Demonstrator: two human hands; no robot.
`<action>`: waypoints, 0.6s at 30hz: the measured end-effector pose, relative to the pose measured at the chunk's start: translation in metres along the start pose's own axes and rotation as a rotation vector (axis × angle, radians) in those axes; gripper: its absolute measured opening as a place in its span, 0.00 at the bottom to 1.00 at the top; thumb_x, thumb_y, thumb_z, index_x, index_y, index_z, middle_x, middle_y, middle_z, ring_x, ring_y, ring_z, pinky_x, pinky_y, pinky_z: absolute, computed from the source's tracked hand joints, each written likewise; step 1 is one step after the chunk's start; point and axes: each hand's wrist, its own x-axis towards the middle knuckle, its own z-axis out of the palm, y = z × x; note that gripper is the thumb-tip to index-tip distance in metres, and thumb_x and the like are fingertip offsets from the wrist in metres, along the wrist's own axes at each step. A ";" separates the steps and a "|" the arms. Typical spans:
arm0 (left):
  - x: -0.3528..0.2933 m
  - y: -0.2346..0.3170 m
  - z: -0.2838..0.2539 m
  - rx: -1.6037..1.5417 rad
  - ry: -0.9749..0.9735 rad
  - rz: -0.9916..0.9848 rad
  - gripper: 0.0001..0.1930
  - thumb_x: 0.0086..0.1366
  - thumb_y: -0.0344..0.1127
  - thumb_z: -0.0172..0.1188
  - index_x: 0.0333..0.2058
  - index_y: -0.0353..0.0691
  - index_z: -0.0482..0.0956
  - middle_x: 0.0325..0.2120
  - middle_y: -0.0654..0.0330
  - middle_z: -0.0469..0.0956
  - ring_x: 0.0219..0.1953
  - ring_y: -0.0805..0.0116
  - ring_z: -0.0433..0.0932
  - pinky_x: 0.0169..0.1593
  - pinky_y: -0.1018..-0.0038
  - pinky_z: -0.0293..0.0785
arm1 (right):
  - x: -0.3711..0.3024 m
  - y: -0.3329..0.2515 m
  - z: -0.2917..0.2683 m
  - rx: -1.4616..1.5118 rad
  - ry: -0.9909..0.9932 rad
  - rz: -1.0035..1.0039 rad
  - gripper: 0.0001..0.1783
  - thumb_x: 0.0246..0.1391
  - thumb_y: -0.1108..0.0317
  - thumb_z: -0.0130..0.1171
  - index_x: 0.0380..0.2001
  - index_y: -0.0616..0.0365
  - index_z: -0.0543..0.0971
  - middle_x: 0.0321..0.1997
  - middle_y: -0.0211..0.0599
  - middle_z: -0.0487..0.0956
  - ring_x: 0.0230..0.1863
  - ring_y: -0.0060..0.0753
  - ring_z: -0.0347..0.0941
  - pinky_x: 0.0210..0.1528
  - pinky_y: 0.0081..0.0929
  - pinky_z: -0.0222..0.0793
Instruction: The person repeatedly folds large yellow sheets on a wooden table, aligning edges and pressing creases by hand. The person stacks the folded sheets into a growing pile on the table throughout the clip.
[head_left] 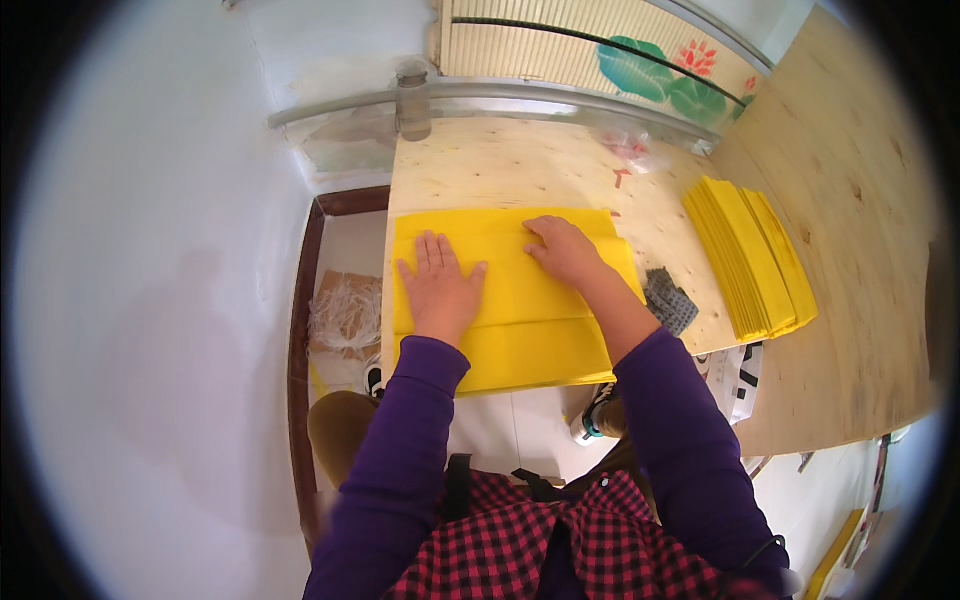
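A yellow fabric sheet with crosswise creases lies spread at the table's front edge, and its near edge hangs slightly over. My left hand presses flat on its left half, palm down with fingers stretched out. Over the upper right part of the sheet, my right hand rests with bent fingers, the fingertips touching the fabric. Whether those fingertips pinch any of it I cannot make out. Layered edges show along the sheet's front and right side.
Folded yellow pieces stand stacked at the table's right, beside an upright wooden board. A grey patterned cloth lies right of the sheet. A clear bottle and crumpled clear plastic are at the back of the wooden table.
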 end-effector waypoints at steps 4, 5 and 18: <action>-0.003 -0.003 0.000 -0.090 0.100 0.018 0.38 0.67 0.56 0.44 0.66 0.33 0.52 0.69 0.49 0.48 0.72 0.56 0.41 0.69 0.50 0.34 | 0.024 -0.005 -0.011 -0.002 -0.211 0.016 0.19 0.46 0.63 0.64 0.43 0.55 0.80 0.45 0.42 0.79 0.49 0.45 0.73 0.52 0.36 0.69; -0.004 -0.003 -0.001 -0.111 0.133 0.030 0.37 0.67 0.55 0.45 0.66 0.34 0.52 0.68 0.49 0.48 0.72 0.55 0.41 0.69 0.50 0.33 | 0.027 -0.005 -0.015 -0.009 -0.237 0.000 0.18 0.45 0.63 0.64 0.41 0.55 0.80 0.44 0.43 0.79 0.48 0.45 0.74 0.50 0.36 0.69; -0.032 -0.004 -0.021 -0.461 0.575 0.042 0.39 0.63 0.45 0.55 0.67 0.38 0.48 0.69 0.45 0.43 0.71 0.46 0.36 0.68 0.47 0.30 | 0.015 -0.039 -0.070 0.015 -0.147 -0.205 0.12 0.48 0.66 0.61 0.38 0.56 0.78 0.34 0.43 0.80 0.37 0.48 0.75 0.40 0.37 0.70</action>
